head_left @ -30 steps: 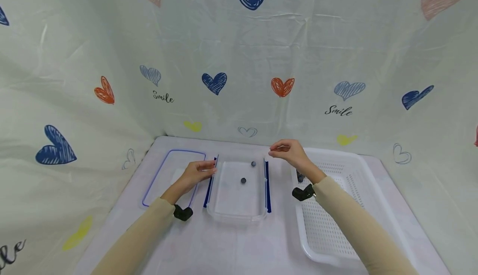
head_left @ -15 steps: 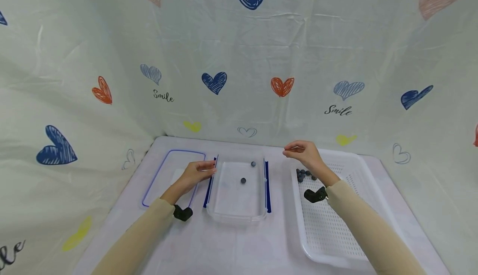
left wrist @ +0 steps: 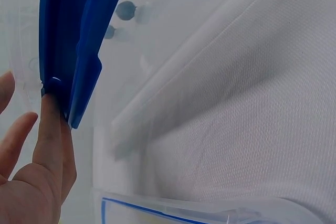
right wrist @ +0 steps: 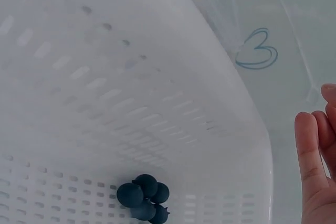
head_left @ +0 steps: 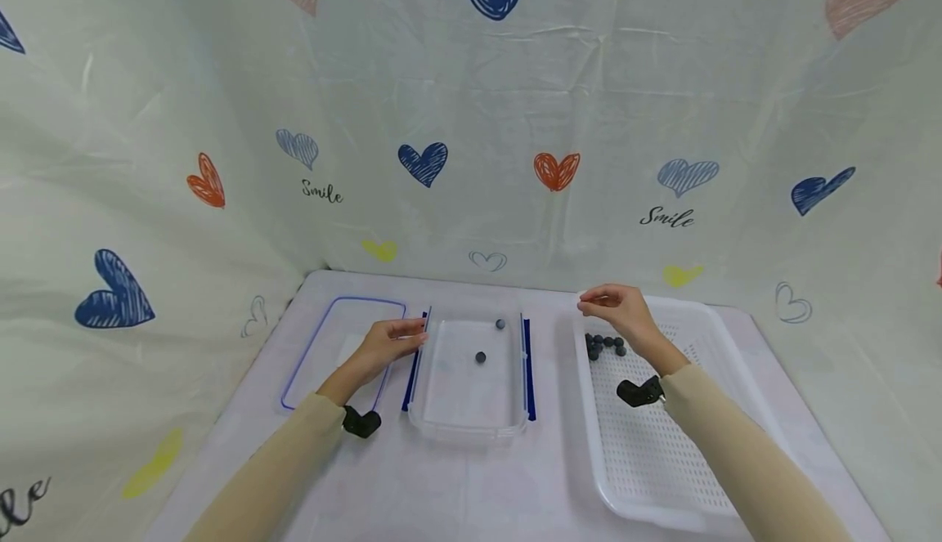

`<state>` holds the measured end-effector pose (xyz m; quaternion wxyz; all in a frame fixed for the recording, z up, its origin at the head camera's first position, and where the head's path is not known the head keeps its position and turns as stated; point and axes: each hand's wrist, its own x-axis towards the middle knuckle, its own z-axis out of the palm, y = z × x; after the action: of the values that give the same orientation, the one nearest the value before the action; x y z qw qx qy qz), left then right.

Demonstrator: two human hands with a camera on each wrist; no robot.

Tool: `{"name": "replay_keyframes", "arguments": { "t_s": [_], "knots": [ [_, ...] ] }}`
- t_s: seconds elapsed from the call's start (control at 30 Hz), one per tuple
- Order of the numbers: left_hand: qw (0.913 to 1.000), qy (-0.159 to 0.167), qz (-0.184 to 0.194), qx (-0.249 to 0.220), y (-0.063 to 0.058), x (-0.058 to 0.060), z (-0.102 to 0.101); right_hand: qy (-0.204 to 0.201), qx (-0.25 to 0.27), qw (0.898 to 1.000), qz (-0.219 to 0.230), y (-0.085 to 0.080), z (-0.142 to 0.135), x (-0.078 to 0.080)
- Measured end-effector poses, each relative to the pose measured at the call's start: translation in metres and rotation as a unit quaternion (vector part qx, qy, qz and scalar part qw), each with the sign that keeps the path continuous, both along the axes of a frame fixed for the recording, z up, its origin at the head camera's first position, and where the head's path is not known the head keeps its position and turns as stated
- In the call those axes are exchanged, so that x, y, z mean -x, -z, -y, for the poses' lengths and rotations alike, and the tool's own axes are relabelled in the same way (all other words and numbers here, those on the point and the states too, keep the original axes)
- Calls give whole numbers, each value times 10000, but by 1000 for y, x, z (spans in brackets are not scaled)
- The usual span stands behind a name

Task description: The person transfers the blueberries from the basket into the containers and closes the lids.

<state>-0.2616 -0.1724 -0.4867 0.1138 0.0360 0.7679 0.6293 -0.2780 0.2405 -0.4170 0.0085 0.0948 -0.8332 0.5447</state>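
Observation:
A clear plastic food container (head_left: 468, 427) with blue side clasps sits mid-table, with two blueberries (head_left: 481, 357) inside. My left hand (head_left: 384, 349) is at its left wall; in the left wrist view, its straight fingers (left wrist: 48, 140) touch the blue clasp (left wrist: 65, 35), the thumb held apart. Above the far left corner of a white perforated basket (head_left: 599, 477) hovers my right hand (head_left: 621, 313), fingers loosely bent and nothing visible between them. Below it, several blueberries (head_left: 607, 342) cluster in that corner. The right wrist view shows these blueberries (right wrist: 144, 195) close up, the fingertips (right wrist: 306, 121) outside the rim.
A clear lid (head_left: 324, 350) with a blue seal lies left of the container, partly under the left forearm. A white curtain (head_left: 471, 100) printed with hearts hangs behind the table (head_left: 471, 501).
My right hand has moved right, from above the container's far right corner to over the basket, and the blueberries there have come into view. The left hand has stayed put.

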Motion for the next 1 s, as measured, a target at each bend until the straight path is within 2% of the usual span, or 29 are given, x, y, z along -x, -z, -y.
{"name": "replay_keyframes", "arguments": {
  "t_s": [0.27,0.57,1.0],
  "knots": [
    [10000,-55,46,0,0,1,1,59,40,9999,-117,6,-12,0],
    [9999,-71,-8,141,1,3,1,202,14,9997,150,14,-27,-2],
    [9999,59,66,-98,1,3,2,578,-240,9978,220,32,-47,-4]
  ]
}}
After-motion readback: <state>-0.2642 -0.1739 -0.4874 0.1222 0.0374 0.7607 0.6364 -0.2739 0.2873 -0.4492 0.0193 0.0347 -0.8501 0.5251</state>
